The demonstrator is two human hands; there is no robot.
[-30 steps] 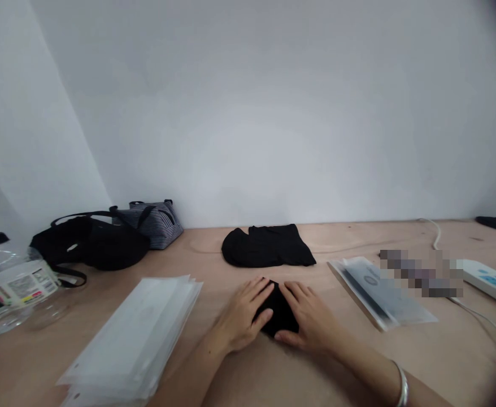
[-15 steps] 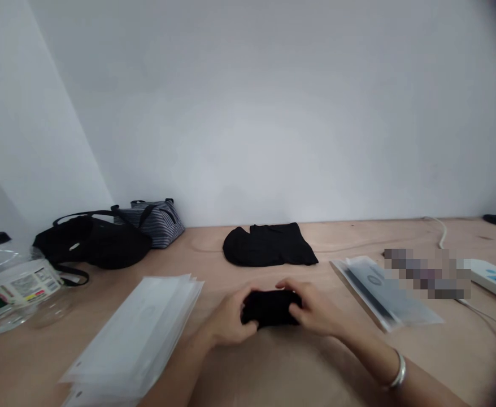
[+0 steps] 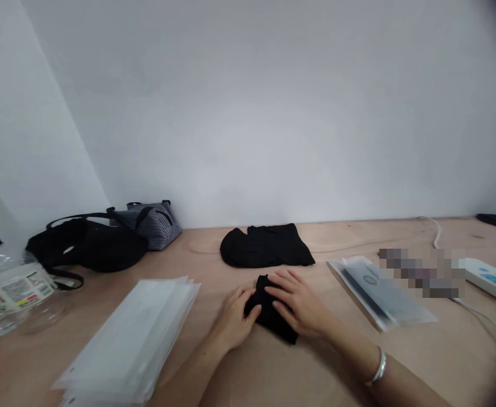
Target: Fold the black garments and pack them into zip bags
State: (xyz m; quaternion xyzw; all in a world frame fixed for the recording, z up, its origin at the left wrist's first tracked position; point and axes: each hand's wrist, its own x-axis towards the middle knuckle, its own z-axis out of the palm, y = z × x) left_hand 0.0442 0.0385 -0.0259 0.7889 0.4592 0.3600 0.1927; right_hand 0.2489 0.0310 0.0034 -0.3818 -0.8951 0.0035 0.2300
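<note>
A small folded black cloth [image 3: 269,312] lies on the wooden table [image 3: 248,373] in front of me. My right hand [image 3: 301,305] rests flat on top of it, fingers stretched out and pointing left. My left hand [image 3: 234,316] touches the cloth's left edge with its fingers curled against it. A silver bangle sits on my right wrist. Behind the cloth lies a pile of black fabric [image 3: 265,245].
A stack of clear plastic bags [image 3: 133,339] lies at the left. Packed bags [image 3: 379,291] lie at the right, by a white power strip [image 3: 491,281] and cable. A black bag [image 3: 87,246], a striped pouch [image 3: 155,221] and a plastic bottle [image 3: 6,288] stand at the far left.
Half a second ago both hands gripped the cloth, lifted slightly. Now it lies on the table with my right hand flat on it and my left hand at its edge.
</note>
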